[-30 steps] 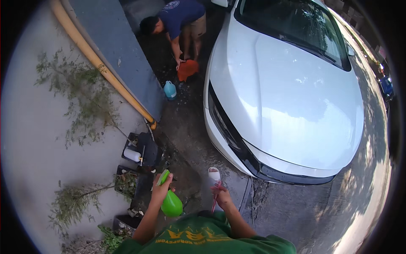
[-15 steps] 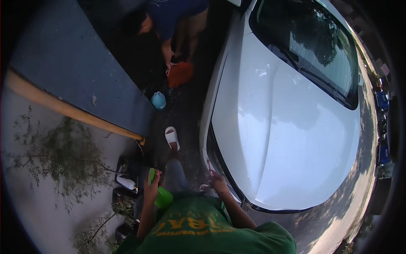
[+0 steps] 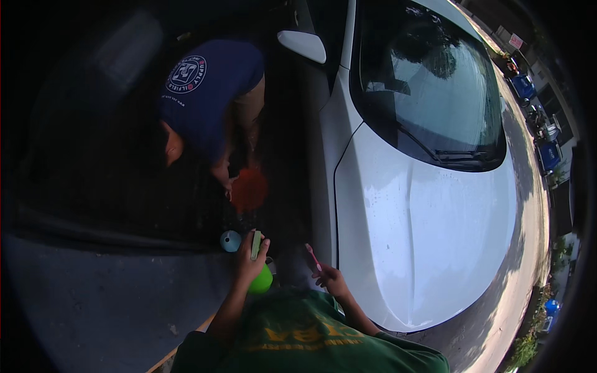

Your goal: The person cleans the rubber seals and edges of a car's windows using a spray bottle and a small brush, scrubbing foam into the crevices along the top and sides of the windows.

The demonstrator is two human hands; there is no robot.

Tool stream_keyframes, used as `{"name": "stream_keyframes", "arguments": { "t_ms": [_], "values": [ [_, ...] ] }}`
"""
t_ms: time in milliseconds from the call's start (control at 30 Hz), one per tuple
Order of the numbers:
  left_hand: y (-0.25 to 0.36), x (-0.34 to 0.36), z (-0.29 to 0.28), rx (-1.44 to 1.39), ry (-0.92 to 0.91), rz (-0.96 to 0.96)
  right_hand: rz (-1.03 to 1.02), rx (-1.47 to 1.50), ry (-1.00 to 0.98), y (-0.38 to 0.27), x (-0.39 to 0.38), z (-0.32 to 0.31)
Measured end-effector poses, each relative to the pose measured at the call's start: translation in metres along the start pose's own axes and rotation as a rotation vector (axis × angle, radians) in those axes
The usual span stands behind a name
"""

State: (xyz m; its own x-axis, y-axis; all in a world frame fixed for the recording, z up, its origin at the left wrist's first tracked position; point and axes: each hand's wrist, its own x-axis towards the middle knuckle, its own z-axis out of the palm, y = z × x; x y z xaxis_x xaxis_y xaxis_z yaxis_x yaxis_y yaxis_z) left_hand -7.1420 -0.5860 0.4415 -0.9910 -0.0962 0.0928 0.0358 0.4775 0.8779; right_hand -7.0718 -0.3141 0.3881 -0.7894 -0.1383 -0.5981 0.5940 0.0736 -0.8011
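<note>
My left hand (image 3: 249,264) is closed around the upper part of a bright green spray bottle (image 3: 261,281); its paler green head (image 3: 255,245) sticks up past my fingers. In my right hand (image 3: 334,283) is a pink toothbrush (image 3: 314,258), gripped at the handle with the bristle end pointing away from me. The right hand is close to the side of a white car (image 3: 379,224), apart from it. Just beyond my left hand a light blue plastic jug (image 3: 231,240) stands on the dark ground.
Ahead on the left, a person in a navy shirt (image 3: 214,78) bends over, hands at a red-orange thing (image 3: 249,190) whose kind is unclear. The car's side mirror (image 3: 303,45) juts out on the right. A grey surface (image 3: 118,292) lies to my left.
I have moved forward along the car, so the jug and the bent person are nearer. Both hands still hold the bottle and the toothbrush. The plants at left have gone out of view.
</note>
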Motion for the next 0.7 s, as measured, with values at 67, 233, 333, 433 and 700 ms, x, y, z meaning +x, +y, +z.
{"name": "stream_keyframes", "arguments": {
  "t_ms": [67, 233, 333, 433, 700],
  "values": [
    [0.010, 0.061, 0.014, -0.077, -0.047, 0.033, 0.015, 0.039, 0.128, -0.003, 0.019, -0.003],
    [0.041, 0.224, 0.064, -0.213, -0.121, 0.208, -0.034, 0.208, 0.298, -0.035, 0.083, -0.012],
    [0.083, 0.331, 0.102, -0.185, -0.245, 0.152, -0.141, 0.298, 0.347, -0.069, 0.146, -0.019],
    [0.125, 0.430, 0.144, -0.179, -0.293, 0.123, -0.201, 0.376, 0.372, -0.119, 0.213, -0.030],
    [0.199, 0.638, 0.227, -0.116, -0.396, 0.033, -0.299, 0.677, 0.503, -0.239, 0.294, -0.055]
  ]
}}
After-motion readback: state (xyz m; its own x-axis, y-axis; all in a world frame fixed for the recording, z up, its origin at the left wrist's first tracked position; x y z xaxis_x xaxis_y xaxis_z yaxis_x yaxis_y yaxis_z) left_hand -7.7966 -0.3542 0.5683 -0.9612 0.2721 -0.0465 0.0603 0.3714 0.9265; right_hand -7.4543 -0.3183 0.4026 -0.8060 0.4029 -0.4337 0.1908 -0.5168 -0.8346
